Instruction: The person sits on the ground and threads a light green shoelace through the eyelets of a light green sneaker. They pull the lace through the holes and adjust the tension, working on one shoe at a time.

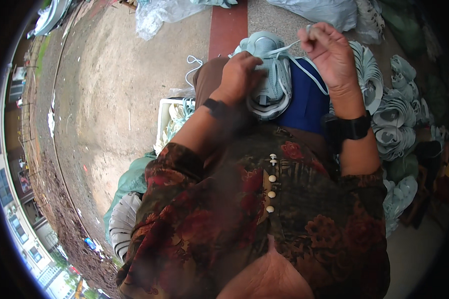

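- Two hands of mine are at work on one pale green shoe that lies on my lap, on a blue cloth spread over my knees.
- My left hand rests on the shoe's left side, fingers curled down onto the upper and pressing it in place.
- My right hand is raised above and to the right of the shoe, fingers pinched shut on the end of a pale lace.
- That lace runs taut from my pinch down to the shoe's eyelets; another stretch of it loops down over the blue cloth.
- Each wrist carries a black band.
- Many more pale green shoes are heaped just beside my right arm, some stacked sole on sole.
- A white crate with more of them stands near my left knee.
- Several clear plastic bags lie well apart on the concrete ground ahead.
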Demonstrator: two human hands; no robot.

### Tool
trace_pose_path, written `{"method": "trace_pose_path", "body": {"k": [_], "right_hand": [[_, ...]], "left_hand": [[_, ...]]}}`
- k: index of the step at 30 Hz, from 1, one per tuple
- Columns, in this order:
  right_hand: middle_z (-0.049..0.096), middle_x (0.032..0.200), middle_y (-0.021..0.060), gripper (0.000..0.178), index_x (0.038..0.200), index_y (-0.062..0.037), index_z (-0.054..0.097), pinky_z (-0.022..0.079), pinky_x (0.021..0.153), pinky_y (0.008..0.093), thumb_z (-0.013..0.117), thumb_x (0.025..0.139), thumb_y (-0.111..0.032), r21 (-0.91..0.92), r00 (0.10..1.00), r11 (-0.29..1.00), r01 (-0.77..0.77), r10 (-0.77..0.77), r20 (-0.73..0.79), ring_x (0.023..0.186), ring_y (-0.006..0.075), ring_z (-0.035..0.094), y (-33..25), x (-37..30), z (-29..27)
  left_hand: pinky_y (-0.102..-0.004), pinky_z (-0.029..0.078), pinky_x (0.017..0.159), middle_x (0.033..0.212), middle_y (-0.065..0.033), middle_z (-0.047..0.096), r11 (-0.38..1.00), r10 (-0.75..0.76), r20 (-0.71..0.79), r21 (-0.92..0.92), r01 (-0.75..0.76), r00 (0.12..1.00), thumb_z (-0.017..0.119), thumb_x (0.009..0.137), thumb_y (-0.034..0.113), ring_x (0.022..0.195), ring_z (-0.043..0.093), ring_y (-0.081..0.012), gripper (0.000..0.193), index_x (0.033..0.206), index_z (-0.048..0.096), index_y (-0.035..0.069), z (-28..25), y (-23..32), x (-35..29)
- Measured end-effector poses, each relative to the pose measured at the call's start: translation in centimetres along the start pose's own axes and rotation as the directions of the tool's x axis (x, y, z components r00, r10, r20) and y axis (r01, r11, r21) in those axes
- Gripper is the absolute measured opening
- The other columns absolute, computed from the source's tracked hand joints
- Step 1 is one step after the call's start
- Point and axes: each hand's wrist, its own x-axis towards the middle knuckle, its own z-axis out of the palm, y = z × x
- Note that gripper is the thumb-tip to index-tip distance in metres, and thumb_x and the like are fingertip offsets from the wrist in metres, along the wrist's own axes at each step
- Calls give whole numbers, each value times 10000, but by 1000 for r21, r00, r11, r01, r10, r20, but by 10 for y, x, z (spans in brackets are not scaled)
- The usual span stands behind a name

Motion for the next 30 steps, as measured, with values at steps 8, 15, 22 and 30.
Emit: {"method": "trace_pose_path", "body": {"k": [8,15,22,30], "right_hand": [[625,845,147,75,887,8,571,468,716,251,553,849,-54,-103,984,992,-75,57,-169,781,178,597,28,-12,-7],[620,887,179,151,959,59,544,500,755,287,544,810,37,-167,948,972,-168,113,-298,834,235,612,35,-38,-13],[640,795,94,119,913,22,598,492,596,225,621,803,-17,-234,948,946,-224,156,-278,661,125,603,43,-49,-3],[625,777,32,136,929,12,623,436,551,212,561,861,-88,-448,990,890,79,-125,-73,604,90,550,49,-32,57]], "left_hand": [[-362,477,642,728,-62,537,905,288,240,249,-346,927,676,657,224,710,572,-249,190,781,619,92,15,25,-10],[-368,472,612,677,-65,527,851,388,215,289,-438,896,649,694,211,671,576,-255,132,702,587,95,22,20,-11],[-314,459,601,713,-73,587,829,408,149,-475,-297,901,621,798,70,640,562,-224,50,775,590,39,-35,101,-15],[-203,422,569,712,-13,605,612,-254,-149,-790,39,956,632,845,103,638,519,-72,133,833,640,-29,-59,98,8]]}}
